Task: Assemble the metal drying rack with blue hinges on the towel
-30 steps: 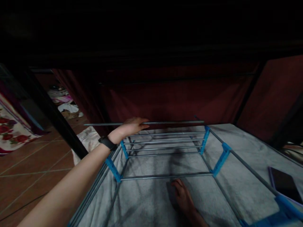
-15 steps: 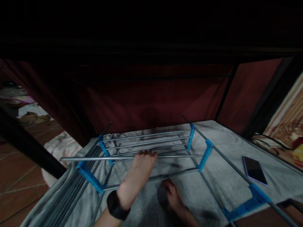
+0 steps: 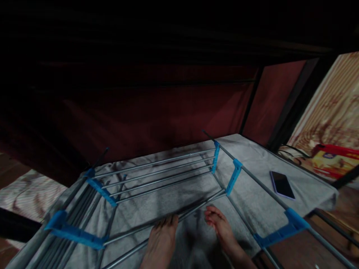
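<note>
My left hand (image 3: pixel 162 239) is closed round a loose grey metal tube (image 3: pixel 126 254), slanting from the lower left toward a blue plastic bracket (image 3: pixel 234 177) on the right. Under the same hand passes a crossbar (image 3: pixel 126 234) of the rack, fixed between the lower ends of two brackets. My right hand (image 3: pixel 223 228) hovers just right of the tubes, fingers loosely bent and apart, holding nothing. The half-built rack lies on a grey cloth, with several crossbars (image 3: pixel 162 162) at its far end. Another blue bracket (image 3: pixel 75 231) sits at the left.
Several spare tubes (image 3: pixel 67 224) lie along the left side. A phone (image 3: pixel 282 185) rests on the grey cloth (image 3: pixel 255 164) at the right. Beyond it is a red and yellow box (image 3: pixel 333 160). A dark red panel (image 3: pixel 168 112) stands behind the rack.
My left hand has brought the loose tube down and nearer, from above the brackets to beside the lower crossbar. My right hand has moved right and its fingers have opened. The view has turned right.
</note>
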Available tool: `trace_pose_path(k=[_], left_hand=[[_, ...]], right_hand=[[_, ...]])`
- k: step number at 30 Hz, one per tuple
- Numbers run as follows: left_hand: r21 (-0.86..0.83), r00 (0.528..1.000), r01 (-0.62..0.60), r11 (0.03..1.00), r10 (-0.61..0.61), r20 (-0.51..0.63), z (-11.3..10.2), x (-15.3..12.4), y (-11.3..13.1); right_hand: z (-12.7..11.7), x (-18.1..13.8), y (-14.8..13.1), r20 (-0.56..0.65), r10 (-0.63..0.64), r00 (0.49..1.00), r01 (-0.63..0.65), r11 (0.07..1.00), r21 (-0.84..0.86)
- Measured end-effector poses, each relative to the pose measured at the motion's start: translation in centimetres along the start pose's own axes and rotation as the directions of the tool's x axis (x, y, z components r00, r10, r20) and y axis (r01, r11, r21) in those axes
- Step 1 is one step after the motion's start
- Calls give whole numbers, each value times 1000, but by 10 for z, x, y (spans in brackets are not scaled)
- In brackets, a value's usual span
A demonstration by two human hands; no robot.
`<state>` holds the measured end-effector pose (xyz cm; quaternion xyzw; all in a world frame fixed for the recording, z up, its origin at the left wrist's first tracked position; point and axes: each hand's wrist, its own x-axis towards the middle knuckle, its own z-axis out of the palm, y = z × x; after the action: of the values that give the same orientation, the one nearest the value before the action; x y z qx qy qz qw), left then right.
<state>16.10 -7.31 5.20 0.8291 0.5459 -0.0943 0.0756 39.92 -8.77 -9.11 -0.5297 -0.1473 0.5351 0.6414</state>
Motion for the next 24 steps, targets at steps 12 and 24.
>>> trace_pose_path(k=[12, 24], left_hand=[[-138, 999, -40, 990, 40, -2, 44, 13, -11], [-151, 999, -37, 988, 37, 2, 32, 21, -9]], right_hand=[[-12, 11, -39, 37, -34, 999, 29, 992, 126], [-12, 31, -59, -60, -131, 989, 136, 987, 82]])
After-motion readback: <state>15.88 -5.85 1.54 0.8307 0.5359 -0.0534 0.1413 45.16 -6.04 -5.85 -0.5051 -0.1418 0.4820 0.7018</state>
